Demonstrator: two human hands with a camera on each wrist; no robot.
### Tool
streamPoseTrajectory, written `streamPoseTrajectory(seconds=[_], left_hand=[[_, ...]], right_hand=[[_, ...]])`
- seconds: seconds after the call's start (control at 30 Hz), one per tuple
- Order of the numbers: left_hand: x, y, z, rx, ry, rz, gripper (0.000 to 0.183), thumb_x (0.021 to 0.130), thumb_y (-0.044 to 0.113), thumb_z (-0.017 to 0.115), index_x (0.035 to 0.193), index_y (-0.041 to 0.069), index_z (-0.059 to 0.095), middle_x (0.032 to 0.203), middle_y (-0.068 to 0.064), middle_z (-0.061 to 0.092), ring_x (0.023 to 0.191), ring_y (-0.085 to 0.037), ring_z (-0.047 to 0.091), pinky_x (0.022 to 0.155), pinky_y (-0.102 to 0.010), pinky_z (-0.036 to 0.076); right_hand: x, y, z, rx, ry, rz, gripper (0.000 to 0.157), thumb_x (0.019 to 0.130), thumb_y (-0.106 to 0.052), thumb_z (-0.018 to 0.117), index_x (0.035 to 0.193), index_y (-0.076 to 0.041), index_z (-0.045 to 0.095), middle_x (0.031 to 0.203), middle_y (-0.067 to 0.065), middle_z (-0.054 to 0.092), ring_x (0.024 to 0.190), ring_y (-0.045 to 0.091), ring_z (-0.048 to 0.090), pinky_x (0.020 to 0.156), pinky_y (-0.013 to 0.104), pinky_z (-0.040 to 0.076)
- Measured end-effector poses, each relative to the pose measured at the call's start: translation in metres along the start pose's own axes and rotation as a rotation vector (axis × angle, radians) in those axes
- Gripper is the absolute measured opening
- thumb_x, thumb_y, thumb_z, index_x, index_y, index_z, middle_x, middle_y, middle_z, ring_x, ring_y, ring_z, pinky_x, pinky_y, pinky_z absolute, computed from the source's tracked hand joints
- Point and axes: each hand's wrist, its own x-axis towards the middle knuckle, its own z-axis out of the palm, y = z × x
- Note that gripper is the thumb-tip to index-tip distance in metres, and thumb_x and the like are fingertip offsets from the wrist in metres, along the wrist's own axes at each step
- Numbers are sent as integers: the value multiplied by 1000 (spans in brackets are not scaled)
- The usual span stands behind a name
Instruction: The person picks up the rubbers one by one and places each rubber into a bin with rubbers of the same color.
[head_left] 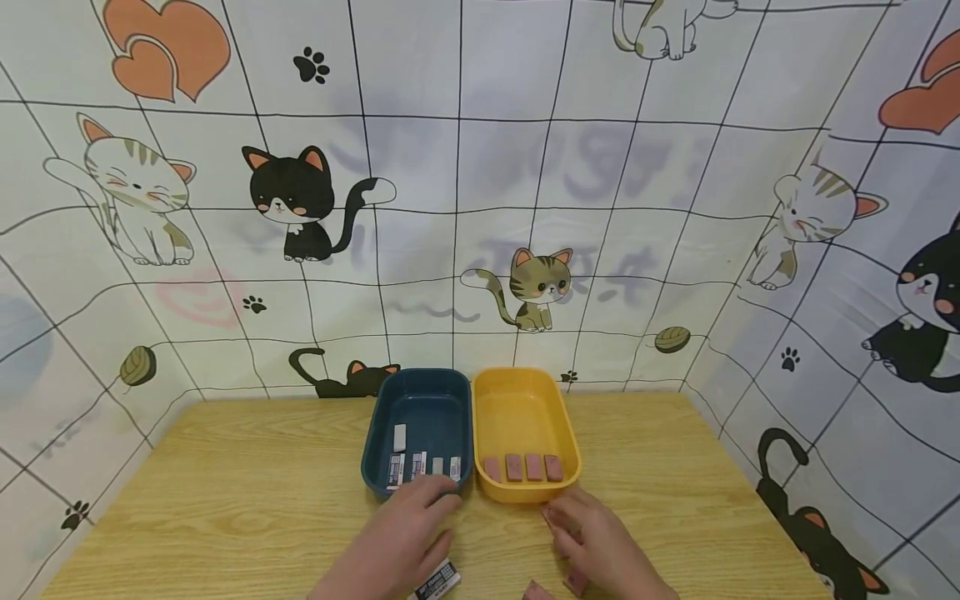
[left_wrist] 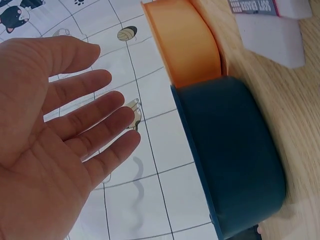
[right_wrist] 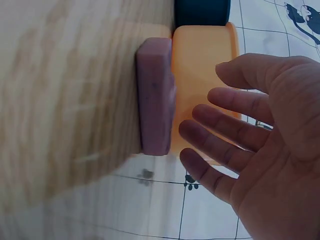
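My left hand (head_left: 405,529) is by the front rim of the blue tray (head_left: 424,385). In the left wrist view its fingers are spread and relaxed, holding nothing. Below it lies a white eraser (head_left: 437,581) in a printed sleeve, partly hidden by the hand. My right hand (head_left: 600,537) is in front of the yellow tray (head_left: 522,493), its fingertips near a pink eraser (head_left: 547,517). In the right wrist view the fingers are extended and apart from a pink eraser (right_wrist: 154,97) on the table. Another pink eraser (head_left: 576,582) shows under the hand.
Several white erasers (head_left: 400,437), some in sleeves, lie in the blue tray. A row of pink erasers (head_left: 533,467) lines the front of the yellow tray. One more pink eraser (head_left: 536,591) is at the bottom edge. The wooden table (head_left: 247,492) meets a cat-patterned cloth (head_left: 420,275).
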Motion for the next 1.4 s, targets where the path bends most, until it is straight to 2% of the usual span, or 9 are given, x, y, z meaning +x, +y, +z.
streamPoseTrajectory(seconds=[0.13, 0.33, 0.53, 0.73, 0.83, 0.97, 1.17, 1.3, 1.4], left_hand=[[2, 3, 4, 15, -10, 37, 26, 96, 22, 72, 121, 14, 71, 128, 1, 62, 115, -15, 59, 102, -38, 53], [7, 13, 12, 36, -28, 110, 26, 93, 19, 75, 118, 14, 70, 124, 1, 63, 112, -15, 60, 98, -35, 54], [13, 20, 25, 67, -68, 186, 24, 89, 20, 77, 112, 16, 70, 118, 4, 62, 106, -10, 58, 91, -30, 54], [18, 25, 39, 98, -65, 274, 23, 87, 21, 79, 108, 16, 72, 116, 3, 64, 106, -10, 59, 93, -28, 53], [20, 27, 45, 73, -113, 273, 20, 88, 23, 77, 107, 17, 72, 117, 4, 64, 105, -10, 60, 93, -28, 53], [21, 28, 51, 32, -181, 247, 18, 91, 24, 77, 107, 19, 72, 118, 6, 64, 105, -8, 59, 92, -28, 53], [21, 27, 54, 9, -235, 203, 15, 92, 26, 76, 106, 20, 72, 118, 8, 63, 104, -6, 57, 91, -28, 52], [21, 27, 54, -2, -258, 179, 15, 93, 28, 76, 106, 21, 72, 118, 9, 63, 104, -5, 57, 93, -28, 52], [21, 27, 54, 5, -249, 181, 15, 92, 27, 77, 105, 21, 72, 117, 9, 63, 103, -5, 57, 93, -28, 52]], right_hand=[[1, 4, 4, -18, -21, -20, 14, 98, -17, 71, 111, -18, 73, 112, -10, 62, 94, 3, 56, 82, 31, 55], [2, 4, 5, -28, -38, -44, 11, 96, -14, 72, 107, -16, 72, 101, -11, 56, 88, 4, 52, 74, 28, 50], [3, 3, 5, -70, -41, -76, 12, 95, -13, 72, 107, -13, 72, 103, -9, 57, 90, 5, 52, 75, 29, 51], [4, 3, 6, -72, -68, -71, 10, 95, -12, 70, 106, -12, 71, 106, -7, 56, 90, 5, 52, 72, 27, 49], [5, 3, 6, -52, -90, -49, 5, 96, -12, 69, 99, -15, 68, 102, -8, 53, 88, 4, 51, 69, 24, 45], [6, 1, 8, -49, -98, -26, 11, 97, -12, 67, 91, -19, 63, 98, -9, 50, 85, 2, 50, 66, 23, 43], [8, -2, 8, -74, -88, -11, 19, 98, -14, 66, 84, -23, 58, 92, -11, 47, 79, 1, 47, 63, 22, 40], [8, -3, 8, -99, -95, -4, 16, 96, -13, 68, 85, -22, 59, 93, -9, 47, 78, 4, 45, 61, 23, 38], [9, -3, 8, -123, -91, -7, 12, 95, -13, 69, 89, -19, 62, 95, -8, 48, 78, 5, 45, 62, 23, 37]])
